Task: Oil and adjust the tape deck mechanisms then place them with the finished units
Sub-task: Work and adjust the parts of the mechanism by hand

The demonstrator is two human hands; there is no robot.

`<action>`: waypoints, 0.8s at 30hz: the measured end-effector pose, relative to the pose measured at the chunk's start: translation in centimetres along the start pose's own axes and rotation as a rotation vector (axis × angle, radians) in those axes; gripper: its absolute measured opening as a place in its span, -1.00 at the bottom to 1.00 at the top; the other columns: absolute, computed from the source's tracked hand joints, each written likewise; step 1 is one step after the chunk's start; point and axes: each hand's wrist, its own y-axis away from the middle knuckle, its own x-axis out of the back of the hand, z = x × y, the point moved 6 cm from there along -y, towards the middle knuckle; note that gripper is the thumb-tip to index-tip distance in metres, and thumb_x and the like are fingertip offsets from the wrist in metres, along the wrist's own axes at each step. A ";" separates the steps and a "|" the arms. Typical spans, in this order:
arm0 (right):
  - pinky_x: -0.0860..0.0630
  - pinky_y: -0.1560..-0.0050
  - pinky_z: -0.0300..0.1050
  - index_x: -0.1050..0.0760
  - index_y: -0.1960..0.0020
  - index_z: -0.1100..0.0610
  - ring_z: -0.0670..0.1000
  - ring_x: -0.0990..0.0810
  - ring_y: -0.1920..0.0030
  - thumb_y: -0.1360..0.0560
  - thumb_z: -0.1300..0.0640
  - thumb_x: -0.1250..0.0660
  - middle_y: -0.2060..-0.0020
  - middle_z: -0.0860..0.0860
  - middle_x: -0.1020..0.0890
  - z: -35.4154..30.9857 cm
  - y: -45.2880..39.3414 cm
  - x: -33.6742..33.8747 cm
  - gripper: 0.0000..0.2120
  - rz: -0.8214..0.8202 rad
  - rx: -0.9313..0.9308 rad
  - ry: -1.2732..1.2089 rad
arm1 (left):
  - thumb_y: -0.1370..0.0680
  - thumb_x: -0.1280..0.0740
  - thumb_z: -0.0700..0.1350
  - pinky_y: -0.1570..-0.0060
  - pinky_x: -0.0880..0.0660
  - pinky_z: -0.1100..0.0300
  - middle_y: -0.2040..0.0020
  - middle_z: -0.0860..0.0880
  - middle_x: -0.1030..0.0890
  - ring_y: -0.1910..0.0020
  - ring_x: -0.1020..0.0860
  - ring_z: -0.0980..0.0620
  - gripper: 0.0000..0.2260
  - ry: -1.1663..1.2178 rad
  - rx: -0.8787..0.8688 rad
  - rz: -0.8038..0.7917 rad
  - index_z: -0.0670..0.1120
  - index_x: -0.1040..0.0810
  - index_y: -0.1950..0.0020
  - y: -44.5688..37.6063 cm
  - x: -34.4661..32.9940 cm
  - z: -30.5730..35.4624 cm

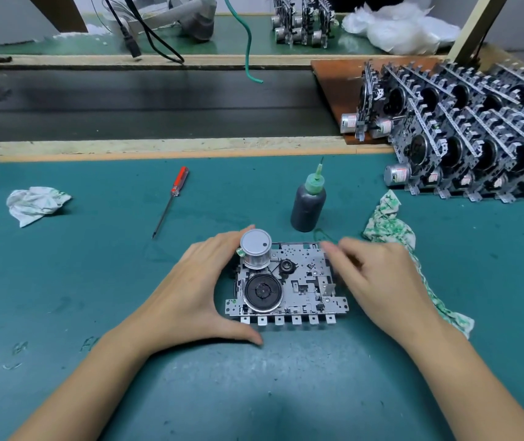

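While the tape deck mechanism (287,283) lies flat on the green mat (95,281), motor and flywheel facing up, I see both hands at its sides. The left hand (190,291) cups the mechanism's left edge, fingers curved up behind its silver motor (256,251) and thumb stretched along the mat under its lower left corner, so it grips the unit from that side. The right hand (378,281) sits at the mechanism's right edge, fingers loosely bent and blurred over its upper right corner; I cannot tell whether they press the frame or only hover above it. Just behind the mechanism, a little to its right, stands the dark oil bottle (307,206) with a green needle nozzle, upright and apart from both hands. Behind the mechanism to the left lies a screwdriver (171,200) with a red handle, its tip pointing toward me. A crumpled cloth (36,203) rests well to the left of the mechanism, and a green-patterned rag (391,224) lies to its right, running partly beneath my right wrist. Farther right and behind the mechanism, rows of finished units (464,148) stand on edge, leaning together, their small motors facing the mat's middle. Beyond the mechanism, a dark conveyor belt (143,103) runs across the bench.
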 end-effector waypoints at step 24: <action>-0.52 -0.06 -0.28 -0.51 -0.18 -0.02 -0.12 -0.62 -0.09 -0.19 -0.13 -0.53 -0.06 -0.18 -0.65 -6.1 0.9 -2.0 -0.41 -0.829 -0.064 -0.932 | -0.13 -0.48 0.42 -0.16 -0.49 0.10 -0.16 -0.42 -0.52 -0.07 -0.59 -0.20 0.06 1.113 0.152 -0.095 -0.39 -0.38 -0.27 0.6 -1.2 1.0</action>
